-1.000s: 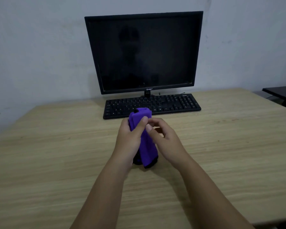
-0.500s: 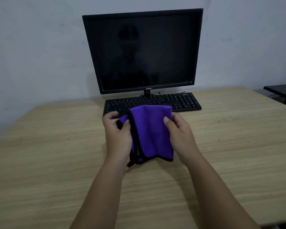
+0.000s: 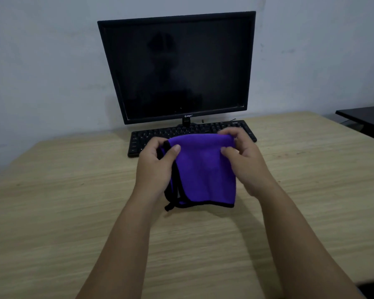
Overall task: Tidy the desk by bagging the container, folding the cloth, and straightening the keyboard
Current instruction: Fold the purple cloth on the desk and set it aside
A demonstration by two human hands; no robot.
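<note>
Since last frame, cloth [image 3: 203, 169] spread slightly wider above tabletop [image 3: 73, 212]. Left hand [image 3: 154, 169] and right hand [image 3: 244, 162] each pinch an upper corner, probably aligning edges. Keyboard [image 3: 138, 141] behind.

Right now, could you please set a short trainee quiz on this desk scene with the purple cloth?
1. True or false: the purple black-edged cloth lies flat on the light wooden desk.
2. Which hands grip the cloth? A) left hand only B) right hand only C) both
3. Fill in: the black keyboard sits directly in front of the dark ____.

Key:
1. False; it is held up, its lower edge hanging near the desk.
2. C; each hand pinches an upper corner.
3. monitor; its screen is off.
</note>
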